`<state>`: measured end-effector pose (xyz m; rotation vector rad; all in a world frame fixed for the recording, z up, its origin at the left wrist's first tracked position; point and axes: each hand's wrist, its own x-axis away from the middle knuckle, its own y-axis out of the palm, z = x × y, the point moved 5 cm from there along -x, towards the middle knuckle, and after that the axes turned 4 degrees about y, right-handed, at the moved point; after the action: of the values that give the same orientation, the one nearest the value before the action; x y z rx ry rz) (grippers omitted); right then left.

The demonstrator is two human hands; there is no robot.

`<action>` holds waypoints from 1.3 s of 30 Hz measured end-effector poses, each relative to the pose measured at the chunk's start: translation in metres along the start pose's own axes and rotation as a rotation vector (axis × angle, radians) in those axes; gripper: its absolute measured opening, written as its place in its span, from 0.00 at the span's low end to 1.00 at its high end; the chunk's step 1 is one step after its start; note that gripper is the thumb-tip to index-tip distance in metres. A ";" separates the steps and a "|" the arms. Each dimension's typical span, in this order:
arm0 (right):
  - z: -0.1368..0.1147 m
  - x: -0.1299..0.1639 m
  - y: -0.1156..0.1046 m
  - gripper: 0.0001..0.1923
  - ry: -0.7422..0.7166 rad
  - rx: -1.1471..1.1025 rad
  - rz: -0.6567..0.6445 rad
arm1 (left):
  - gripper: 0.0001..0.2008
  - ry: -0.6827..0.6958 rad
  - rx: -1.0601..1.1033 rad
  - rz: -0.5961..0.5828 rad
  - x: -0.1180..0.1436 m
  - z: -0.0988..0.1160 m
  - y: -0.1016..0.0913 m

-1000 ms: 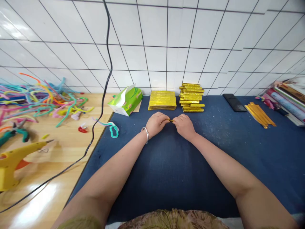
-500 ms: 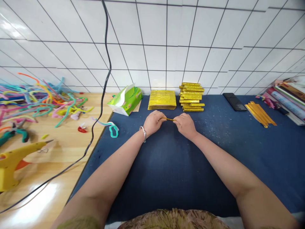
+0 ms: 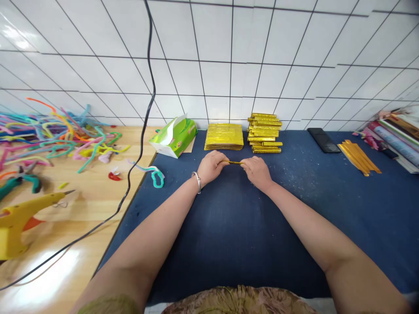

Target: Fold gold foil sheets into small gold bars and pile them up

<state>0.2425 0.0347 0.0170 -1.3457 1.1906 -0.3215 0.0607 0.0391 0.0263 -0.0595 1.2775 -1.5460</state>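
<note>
My 2 forearms reach out over the blue mat (image 3: 229,226) on the counter (image 3: 81,209). My left hand (image 3: 211,165) and right hand (image 3: 258,171) each pinch 1 end of a thin gold strip (image 3: 234,162), held level just above the mat between them; both grips are narrow, closed on it. Just beyond lie a flat gold sheet pile (image 3: 224,136) and a stack of folded gold bars (image 3: 264,133), against the tiled wall (image 3: 216,65).
</note>
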 end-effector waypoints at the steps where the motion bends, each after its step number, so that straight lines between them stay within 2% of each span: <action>1: 0.000 0.000 0.000 0.14 0.002 -0.002 0.004 | 0.07 -0.001 0.000 0.001 0.000 0.000 0.000; 8: 0.004 0.000 0.000 0.15 0.011 -0.059 0.021 | 0.06 -0.036 -0.004 0.029 0.001 -0.005 -0.004; 15: 0.007 0.001 -0.002 0.16 0.012 -0.077 0.022 | 0.09 -0.089 0.135 -0.041 0.002 -0.015 0.001; 18: 0.008 0.001 -0.001 0.16 0.015 -0.073 0.020 | 0.10 -0.140 0.217 -0.056 0.005 -0.024 0.003; 23: 0.009 0.001 0.000 0.15 0.026 -0.090 0.019 | 0.09 -0.247 0.217 0.000 0.007 -0.034 0.002; 32: 0.011 0.000 0.000 0.14 0.048 -0.136 0.027 | 0.10 -0.176 0.038 0.006 0.005 -0.030 -0.002; 39: 0.012 0.000 -0.003 0.12 0.103 -0.171 0.059 | 0.09 -0.152 0.090 0.031 0.006 -0.028 -0.004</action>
<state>0.2535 0.0407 0.0175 -1.4521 1.3657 -0.2536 0.0382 0.0534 0.0142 -0.0972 1.0843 -1.5405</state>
